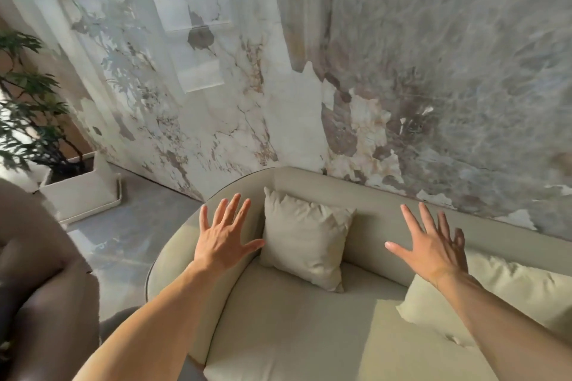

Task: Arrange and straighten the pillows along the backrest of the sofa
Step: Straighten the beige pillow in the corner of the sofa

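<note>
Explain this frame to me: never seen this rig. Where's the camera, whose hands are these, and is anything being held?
There is no robot here. One wide-angle camera sits on a person's head, looking forward and down, so the arms are the wearer's own. The left hand and right hand are both spread open with straight fingers and hold nothing. Between them a beige pillow leans, slightly tilted, against the backrest of the sofa. A second, paler pillow lies lower right, partly behind the right forearm. A potted plant stands on the floor at left, before a marbled wall.
</note>
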`<state>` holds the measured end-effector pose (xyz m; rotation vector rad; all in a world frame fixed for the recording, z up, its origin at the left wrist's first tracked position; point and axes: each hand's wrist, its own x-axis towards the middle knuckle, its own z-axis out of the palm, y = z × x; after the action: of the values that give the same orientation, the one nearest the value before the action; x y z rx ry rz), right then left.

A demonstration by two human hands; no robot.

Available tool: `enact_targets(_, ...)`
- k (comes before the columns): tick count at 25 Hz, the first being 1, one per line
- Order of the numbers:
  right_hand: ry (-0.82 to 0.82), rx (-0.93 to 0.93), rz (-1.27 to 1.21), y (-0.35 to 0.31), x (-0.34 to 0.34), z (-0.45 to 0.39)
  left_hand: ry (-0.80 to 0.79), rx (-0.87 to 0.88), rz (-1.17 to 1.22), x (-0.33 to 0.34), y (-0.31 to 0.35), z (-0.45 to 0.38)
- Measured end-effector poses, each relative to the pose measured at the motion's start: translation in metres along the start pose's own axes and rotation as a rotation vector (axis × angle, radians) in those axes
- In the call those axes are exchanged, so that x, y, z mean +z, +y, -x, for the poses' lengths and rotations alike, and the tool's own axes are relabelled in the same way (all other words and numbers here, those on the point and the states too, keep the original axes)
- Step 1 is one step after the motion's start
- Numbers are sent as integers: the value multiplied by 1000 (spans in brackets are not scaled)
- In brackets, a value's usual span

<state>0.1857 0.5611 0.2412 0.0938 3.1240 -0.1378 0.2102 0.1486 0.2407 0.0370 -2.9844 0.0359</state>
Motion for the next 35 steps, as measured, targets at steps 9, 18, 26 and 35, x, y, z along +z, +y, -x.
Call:
enact_targets(9, -64, 254, -31, -104, 26, -5, -143, 213, 102, 60, -86, -114)
enact_targets(18, -192, 339, -97, -129, 88, -27, -277, 186, 149, 138, -92, -140)
enact_targets(26, -379, 389, -431, -120, 215, -80, -496, -120, 356, 250, -83, -175)
enact_targets(35, -412, 574, -756, -129, 387, -157, -719, -315, 721, 421, -71, -228)
